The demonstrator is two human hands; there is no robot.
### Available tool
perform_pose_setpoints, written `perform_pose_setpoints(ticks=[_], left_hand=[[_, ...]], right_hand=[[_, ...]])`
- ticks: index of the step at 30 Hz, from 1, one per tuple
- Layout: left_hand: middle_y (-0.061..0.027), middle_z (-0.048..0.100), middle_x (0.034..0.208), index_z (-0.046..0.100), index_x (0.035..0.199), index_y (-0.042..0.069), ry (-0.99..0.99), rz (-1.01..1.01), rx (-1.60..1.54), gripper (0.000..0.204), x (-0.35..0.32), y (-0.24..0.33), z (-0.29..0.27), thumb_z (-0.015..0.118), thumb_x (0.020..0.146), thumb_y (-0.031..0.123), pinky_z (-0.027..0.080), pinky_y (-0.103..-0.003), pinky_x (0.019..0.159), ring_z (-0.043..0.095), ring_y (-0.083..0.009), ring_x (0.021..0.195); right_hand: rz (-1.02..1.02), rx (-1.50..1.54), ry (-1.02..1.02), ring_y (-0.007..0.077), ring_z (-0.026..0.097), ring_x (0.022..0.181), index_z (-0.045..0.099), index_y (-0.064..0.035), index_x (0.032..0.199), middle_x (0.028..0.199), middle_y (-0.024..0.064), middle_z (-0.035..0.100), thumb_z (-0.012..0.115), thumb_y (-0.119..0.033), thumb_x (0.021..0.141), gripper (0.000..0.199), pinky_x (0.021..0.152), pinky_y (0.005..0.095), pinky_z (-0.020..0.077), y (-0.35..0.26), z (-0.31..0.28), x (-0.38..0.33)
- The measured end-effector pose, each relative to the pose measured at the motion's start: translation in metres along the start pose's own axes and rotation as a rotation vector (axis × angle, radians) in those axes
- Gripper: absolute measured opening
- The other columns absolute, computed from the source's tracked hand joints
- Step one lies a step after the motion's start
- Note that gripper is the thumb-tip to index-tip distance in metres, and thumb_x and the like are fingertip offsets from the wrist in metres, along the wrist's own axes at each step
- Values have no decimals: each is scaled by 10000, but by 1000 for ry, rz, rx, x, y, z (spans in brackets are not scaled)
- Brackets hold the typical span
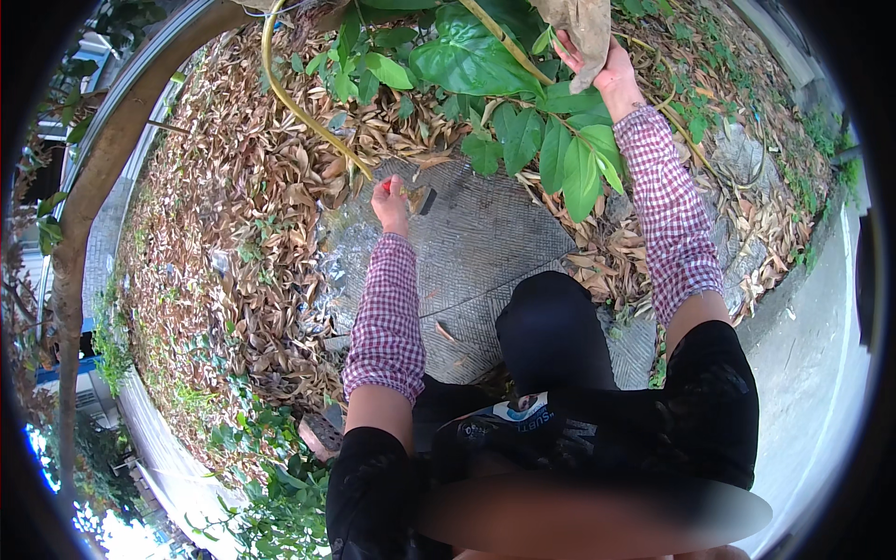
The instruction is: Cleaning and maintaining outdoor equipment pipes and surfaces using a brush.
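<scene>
My left hand (pixel 390 207) is out over the stone slab, fingers closed around something with a small red part, too small to name. Just right of it shows a small dark rectangular piece (pixel 427 202); I cannot tell whether it joins what I hold. A yellow-brown hose-like stem (pixel 303 114) curves down from the top and ends close above this hand. At the upper right, my right hand (pixel 611 73) is wrapped round the lower end of a greyish-tan, trunk-like piece (pixel 581 33). Big green leaves (pixel 471 58) hang to its left and below.
A ridged grey slab (pixel 495 219) lies before my dark-clothed knee (pixel 555 327). Dry brown leaves (pixel 224 168) cover the ground at left. A curved trunk (pixel 79 233) rises along the left side. A brick (pixel 320 436) lies lower left, and pale pavement (pixel 812 345) runs at right.
</scene>
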State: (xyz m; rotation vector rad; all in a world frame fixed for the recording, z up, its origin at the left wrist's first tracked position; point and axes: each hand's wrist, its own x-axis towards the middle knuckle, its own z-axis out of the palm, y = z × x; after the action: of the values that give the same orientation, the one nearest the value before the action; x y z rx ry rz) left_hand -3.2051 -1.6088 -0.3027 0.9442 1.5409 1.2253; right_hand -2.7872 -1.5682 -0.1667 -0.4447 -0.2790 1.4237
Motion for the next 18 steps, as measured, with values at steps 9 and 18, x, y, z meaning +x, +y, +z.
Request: perform_pose_setpoints(ticks=[9, 18], left_hand=[[-22, 540, 764, 486, 828, 40, 15, -48, -94, 150, 7, 8, 2, 611, 749, 65, 447, -230, 545, 531, -112, 701], [-4, 518, 682, 495, 736, 38, 57, 51, -200, 143, -10, 15, 4, 632, 734, 77, 431, -209, 442, 479, -80, 557]], right_hand=[[-309, -262, 396, 333, 366, 1118, 351, 56, 1135, 1169, 231, 368, 367, -100, 863, 313, 950, 473, 313, -36, 35, -93], [101, 69, -14, 230, 455, 1022, 470, -21, 1052, 1092, 133, 478, 430, -162, 832, 265, 859, 363, 364, 141, 204, -223]])
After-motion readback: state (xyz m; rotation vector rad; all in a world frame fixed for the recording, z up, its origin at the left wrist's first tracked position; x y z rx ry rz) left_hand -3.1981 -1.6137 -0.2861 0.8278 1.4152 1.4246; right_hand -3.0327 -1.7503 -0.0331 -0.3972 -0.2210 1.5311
